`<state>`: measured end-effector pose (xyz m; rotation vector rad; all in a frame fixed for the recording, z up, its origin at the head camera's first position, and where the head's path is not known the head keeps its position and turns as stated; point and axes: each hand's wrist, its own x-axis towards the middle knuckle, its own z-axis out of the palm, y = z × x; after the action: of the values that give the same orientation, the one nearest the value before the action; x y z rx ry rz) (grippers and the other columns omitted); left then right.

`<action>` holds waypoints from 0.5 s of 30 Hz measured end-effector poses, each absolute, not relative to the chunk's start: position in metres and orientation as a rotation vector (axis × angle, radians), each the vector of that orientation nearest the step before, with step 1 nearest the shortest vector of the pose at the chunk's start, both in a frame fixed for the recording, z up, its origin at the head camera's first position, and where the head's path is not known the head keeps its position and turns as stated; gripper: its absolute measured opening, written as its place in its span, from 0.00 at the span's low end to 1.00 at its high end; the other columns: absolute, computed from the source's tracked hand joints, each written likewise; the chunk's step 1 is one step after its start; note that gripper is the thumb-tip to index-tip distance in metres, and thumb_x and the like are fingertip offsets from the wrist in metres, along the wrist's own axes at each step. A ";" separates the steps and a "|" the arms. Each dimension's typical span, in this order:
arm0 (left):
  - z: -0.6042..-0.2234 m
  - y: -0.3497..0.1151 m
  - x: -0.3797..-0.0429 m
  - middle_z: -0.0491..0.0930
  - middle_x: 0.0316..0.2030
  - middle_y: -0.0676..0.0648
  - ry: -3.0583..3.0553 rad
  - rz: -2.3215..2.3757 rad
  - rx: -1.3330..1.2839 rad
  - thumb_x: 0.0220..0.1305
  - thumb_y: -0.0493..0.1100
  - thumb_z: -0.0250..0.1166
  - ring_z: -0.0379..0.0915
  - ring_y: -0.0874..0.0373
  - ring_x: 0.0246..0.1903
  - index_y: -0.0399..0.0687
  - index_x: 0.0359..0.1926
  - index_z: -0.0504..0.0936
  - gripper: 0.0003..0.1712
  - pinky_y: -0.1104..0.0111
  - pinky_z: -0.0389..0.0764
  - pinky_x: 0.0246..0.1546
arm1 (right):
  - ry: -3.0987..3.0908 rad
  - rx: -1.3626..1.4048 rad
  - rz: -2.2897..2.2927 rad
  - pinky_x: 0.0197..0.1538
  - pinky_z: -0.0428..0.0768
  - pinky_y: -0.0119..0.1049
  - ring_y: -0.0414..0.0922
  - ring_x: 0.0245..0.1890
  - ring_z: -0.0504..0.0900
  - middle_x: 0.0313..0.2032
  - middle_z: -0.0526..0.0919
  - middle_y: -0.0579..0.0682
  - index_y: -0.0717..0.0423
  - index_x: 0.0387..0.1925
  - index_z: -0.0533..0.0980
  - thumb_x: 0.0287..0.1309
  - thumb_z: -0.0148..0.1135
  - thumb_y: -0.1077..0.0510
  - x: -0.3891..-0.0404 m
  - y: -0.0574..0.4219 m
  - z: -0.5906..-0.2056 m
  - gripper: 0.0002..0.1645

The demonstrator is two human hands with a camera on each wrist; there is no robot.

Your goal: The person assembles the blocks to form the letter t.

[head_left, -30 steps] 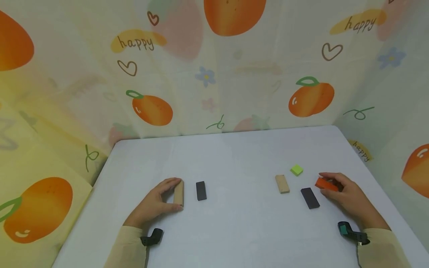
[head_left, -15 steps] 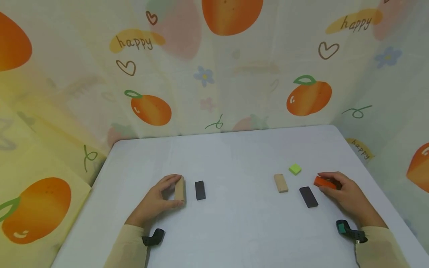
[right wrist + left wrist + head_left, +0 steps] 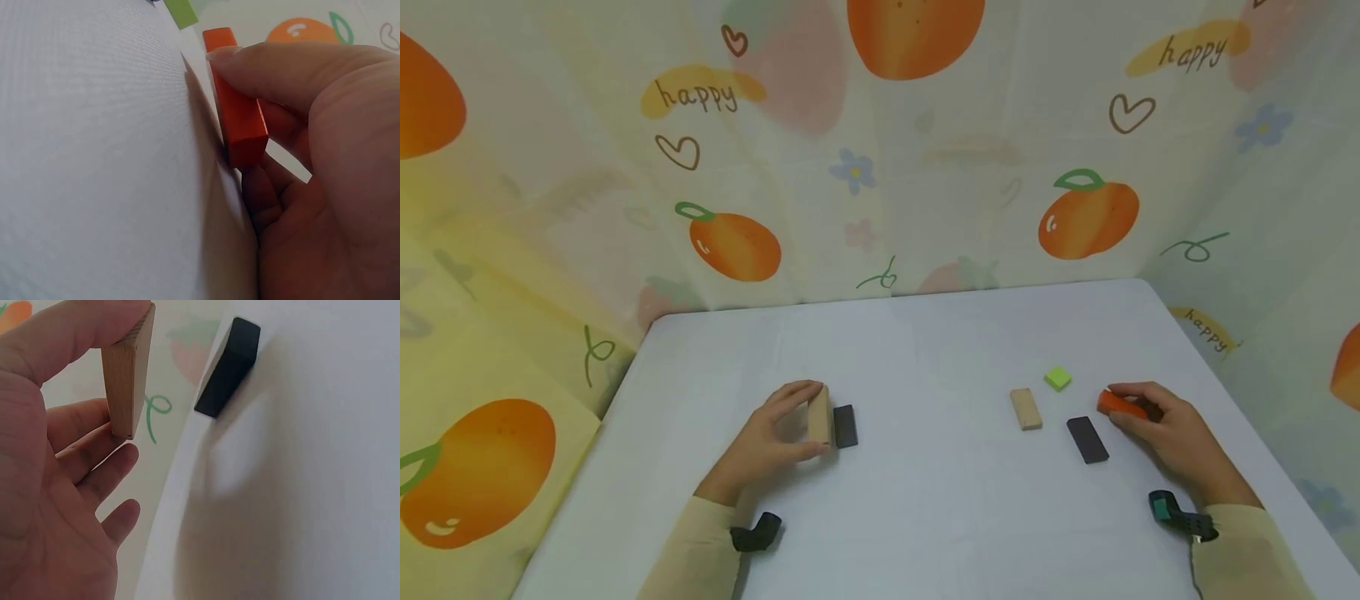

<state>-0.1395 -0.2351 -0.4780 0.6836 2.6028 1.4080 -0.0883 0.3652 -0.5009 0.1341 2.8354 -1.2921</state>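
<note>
The fingers of the left hand [image 3: 762, 437] pinch a pale, grained wooden block [image 3: 819, 414] well left of the lime-green block [image 3: 1057, 378] — a black block [image 3: 846, 426] and another wooden block [image 3: 1026, 409] lie between. Just right of the lime-green block, the right hand [image 3: 1168, 429] pinches an orange block [image 3: 1118, 405]; a second black block [image 3: 1087, 440] lies nearer the person.

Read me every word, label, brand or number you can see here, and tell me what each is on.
"happy": on the patterned cloth, upper left yellow patch.
"happy": on the cloth, upper right yellow patch.
"happy": on the cloth, lower right yellow patch.
Too faint to read: left smudge and central smudge on the cloth.
No text visible on the held wooden block or held orange block.
</note>
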 end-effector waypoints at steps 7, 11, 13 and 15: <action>-0.469 -0.210 -0.144 0.71 0.74 0.55 2.545 1.427 0.753 0.56 0.48 0.88 0.60 0.50 0.77 0.53 0.79 0.76 0.51 0.40 0.62 0.76 | 2.893 0.144 -1.269 0.48 0.74 0.27 0.58 0.58 0.75 0.66 0.79 0.62 0.55 0.72 0.78 0.75 0.71 0.42 -0.088 0.362 -0.500 0.34; -0.466 -0.196 -0.146 0.71 0.74 0.56 2.511 1.427 0.800 0.56 0.46 0.88 0.63 0.52 0.75 0.51 0.79 0.76 0.51 0.44 0.66 0.75 | 2.919 0.137 -1.265 0.45 0.74 0.30 0.55 0.53 0.75 0.62 0.81 0.61 0.54 0.72 0.79 0.75 0.71 0.42 -0.087 0.360 -0.498 0.33; -0.465 -0.190 -0.146 0.71 0.73 0.56 2.504 1.413 0.828 0.56 0.46 0.88 0.64 0.52 0.74 0.49 0.79 0.75 0.51 0.45 0.67 0.74 | 2.928 0.128 -1.268 0.44 0.75 0.29 0.53 0.52 0.75 0.61 0.81 0.61 0.54 0.72 0.79 0.75 0.71 0.42 -0.087 0.360 -0.497 0.33; -0.464 -0.184 -0.147 0.71 0.73 0.55 2.497 1.402 0.858 0.57 0.46 0.88 0.65 0.52 0.74 0.48 0.79 0.75 0.51 0.44 0.67 0.74 | 2.938 0.115 -1.267 0.42 0.75 0.28 0.53 0.50 0.75 0.60 0.82 0.60 0.55 0.71 0.79 0.76 0.71 0.43 -0.086 0.359 -0.495 0.32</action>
<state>-0.1470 -0.1838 -0.4645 0.8580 2.4968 1.4021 -0.0860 0.3591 -0.4953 0.1154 2.9379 -1.2665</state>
